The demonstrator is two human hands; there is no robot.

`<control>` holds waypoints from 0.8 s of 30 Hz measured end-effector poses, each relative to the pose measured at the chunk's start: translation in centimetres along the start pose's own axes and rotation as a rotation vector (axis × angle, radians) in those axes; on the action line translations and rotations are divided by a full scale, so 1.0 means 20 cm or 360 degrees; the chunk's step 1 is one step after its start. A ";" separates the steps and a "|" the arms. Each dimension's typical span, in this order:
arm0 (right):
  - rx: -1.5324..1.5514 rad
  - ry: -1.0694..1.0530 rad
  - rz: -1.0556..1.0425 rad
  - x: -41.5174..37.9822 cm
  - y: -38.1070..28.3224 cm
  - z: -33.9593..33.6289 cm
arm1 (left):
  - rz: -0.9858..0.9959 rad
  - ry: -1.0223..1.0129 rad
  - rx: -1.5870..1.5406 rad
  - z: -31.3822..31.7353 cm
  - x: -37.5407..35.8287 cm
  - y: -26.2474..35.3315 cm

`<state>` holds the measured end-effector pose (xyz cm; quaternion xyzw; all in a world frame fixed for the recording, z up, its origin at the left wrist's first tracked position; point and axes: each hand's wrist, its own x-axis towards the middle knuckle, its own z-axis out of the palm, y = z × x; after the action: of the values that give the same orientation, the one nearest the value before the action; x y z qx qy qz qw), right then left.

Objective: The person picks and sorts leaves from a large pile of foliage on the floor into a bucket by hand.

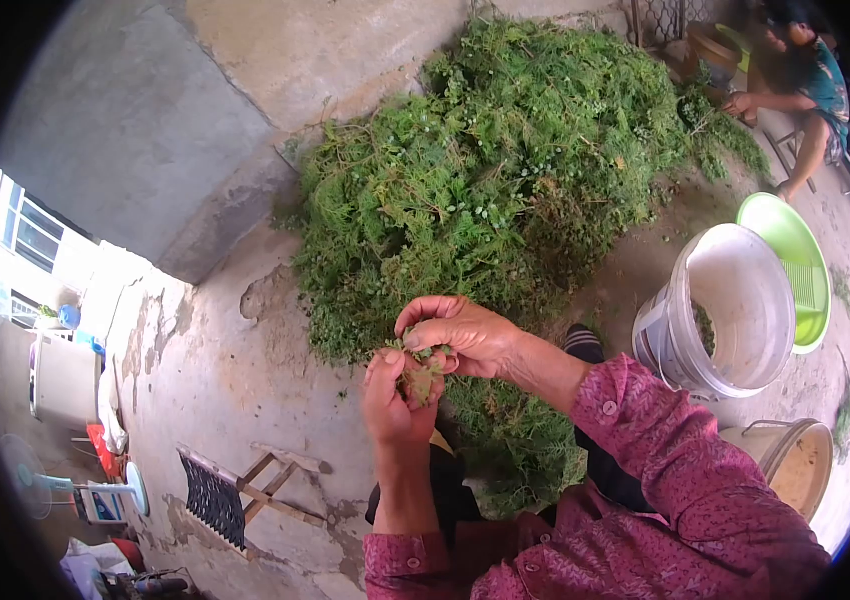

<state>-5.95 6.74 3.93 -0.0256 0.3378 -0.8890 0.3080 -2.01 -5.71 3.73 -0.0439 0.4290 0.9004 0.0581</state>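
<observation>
While the left hand (392, 400) cups a small sprig (423, 375), the right hand (457, 333) pinches its tip, seemingly plucking. Pinching close to the stem and keeping pulls short would likely work best beside the green pile (505, 170).

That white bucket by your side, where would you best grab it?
Probably by the rim of the white bucket, reaching down from above with the right hand: it stands upright with its mouth open upward, and no handle shows clearly.
</observation>
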 end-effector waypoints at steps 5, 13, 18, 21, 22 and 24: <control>0.0261 -0.0070 0.0023 0.00 0.03 0.00 | 0.0006 -0.0210 -0.0306 -0.07 0.00 -0.01; 0.0665 -0.0260 0.0199 0.00 -0.01 -0.06 | 0.0079 -0.0606 -0.0526 -0.11 0.01 0.03; 0.0026 -0.0072 0.0200 0.00 -0.01 -0.04 | -0.0048 -0.0141 -0.0198 -0.09 -0.02 0.04; -0.0170 -0.0028 0.0213 -0.02 -0.04 -0.02 | -0.0047 -0.0018 0.0122 -0.08 -0.03 0.03; -0.0265 -0.0021 0.0219 -0.02 -0.04 -0.02 | -0.0043 0.0083 0.0242 -0.08 -0.04 0.03; -0.0354 -0.0023 0.0214 -0.02 -0.04 -0.03 | -0.0016 0.0028 0.0386 -0.12 -0.02 0.02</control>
<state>-6.21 7.76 4.06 -0.0433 0.4330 -0.8232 0.3646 -1.54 -7.96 2.57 -0.0465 0.5351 0.8411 0.0639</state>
